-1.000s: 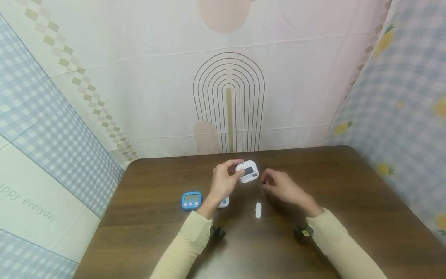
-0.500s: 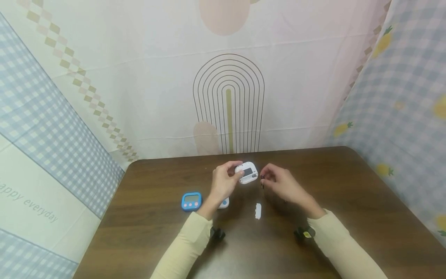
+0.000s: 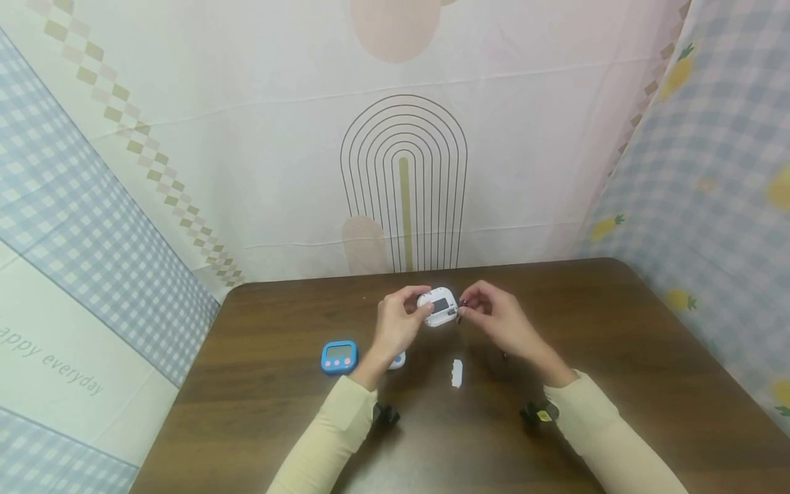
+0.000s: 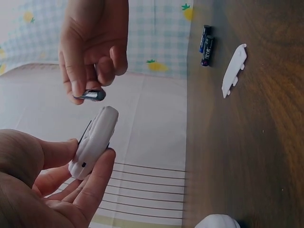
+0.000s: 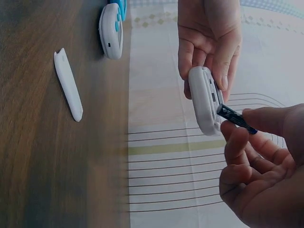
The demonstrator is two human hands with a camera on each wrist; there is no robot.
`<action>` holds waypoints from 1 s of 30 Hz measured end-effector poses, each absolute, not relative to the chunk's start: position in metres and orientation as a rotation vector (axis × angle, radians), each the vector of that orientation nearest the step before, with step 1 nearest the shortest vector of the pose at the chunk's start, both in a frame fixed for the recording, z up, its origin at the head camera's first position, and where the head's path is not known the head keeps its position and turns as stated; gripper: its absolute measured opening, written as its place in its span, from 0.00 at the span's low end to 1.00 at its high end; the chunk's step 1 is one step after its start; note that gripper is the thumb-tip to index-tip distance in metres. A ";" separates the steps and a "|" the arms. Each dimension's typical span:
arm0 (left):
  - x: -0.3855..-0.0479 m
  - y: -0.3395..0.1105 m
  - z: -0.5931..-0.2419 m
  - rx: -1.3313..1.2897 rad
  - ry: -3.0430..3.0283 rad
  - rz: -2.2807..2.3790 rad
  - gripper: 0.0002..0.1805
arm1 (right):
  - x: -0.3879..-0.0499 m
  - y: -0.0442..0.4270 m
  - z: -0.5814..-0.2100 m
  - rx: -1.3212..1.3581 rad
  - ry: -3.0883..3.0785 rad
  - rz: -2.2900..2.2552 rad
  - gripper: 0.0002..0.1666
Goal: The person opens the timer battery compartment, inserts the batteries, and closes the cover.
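My left hand (image 3: 397, 319) grips a white digital timer (image 3: 438, 307) by its edge, thumb on the back and fingers beneath. The timer's back, with its battery compartment uncovered, faces up toward me in the head view. My right hand (image 3: 503, 319) pinches a small dark battery (image 5: 236, 118) between thumb and fingertips, close beside the timer's compartment side. On the table below lies a white battery cover (image 3: 457, 372). Two more dark batteries (image 4: 206, 46) lie near the cover in the left wrist view; the right hand mostly hides them in the head view.
A blue timer (image 3: 339, 357) with pink buttons lies face up on the brown wooden table (image 3: 259, 412). Next to it is another white timer (image 5: 111, 32), mostly behind my left wrist in the head view. Patterned cloth (image 3: 278, 171) hangs behind the table and at both sides.
My right hand has moved left and slightly up, bringing the battery right up to the timer. The left hand has held the timer nearly still.
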State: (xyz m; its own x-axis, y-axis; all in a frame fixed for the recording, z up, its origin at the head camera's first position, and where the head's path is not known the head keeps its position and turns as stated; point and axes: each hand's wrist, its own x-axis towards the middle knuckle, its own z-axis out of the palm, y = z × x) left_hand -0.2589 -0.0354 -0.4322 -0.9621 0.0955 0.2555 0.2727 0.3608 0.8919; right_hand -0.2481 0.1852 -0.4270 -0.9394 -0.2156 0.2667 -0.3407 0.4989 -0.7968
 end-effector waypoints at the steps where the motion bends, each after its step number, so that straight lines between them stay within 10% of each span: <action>1: -0.259 -0.035 -0.432 -0.335 -2.459 -1.657 0.16 | -0.248 0.185 -0.427 0.481 -2.587 1.437 0.10; 30: -0.257 -0.033 -0.434 -0.369 -2.466 -1.663 0.15 | -0.244 0.174 -0.434 0.763 -2.313 1.177 0.13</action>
State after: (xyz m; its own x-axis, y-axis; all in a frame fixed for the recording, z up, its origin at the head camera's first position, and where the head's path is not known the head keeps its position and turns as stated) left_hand -0.2573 -0.0334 -0.4335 -0.9594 0.1221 0.2542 0.2814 0.3574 0.8905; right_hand -0.2437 0.1742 -0.4343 -0.7547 -0.2760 0.5952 -0.6436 0.4877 -0.5898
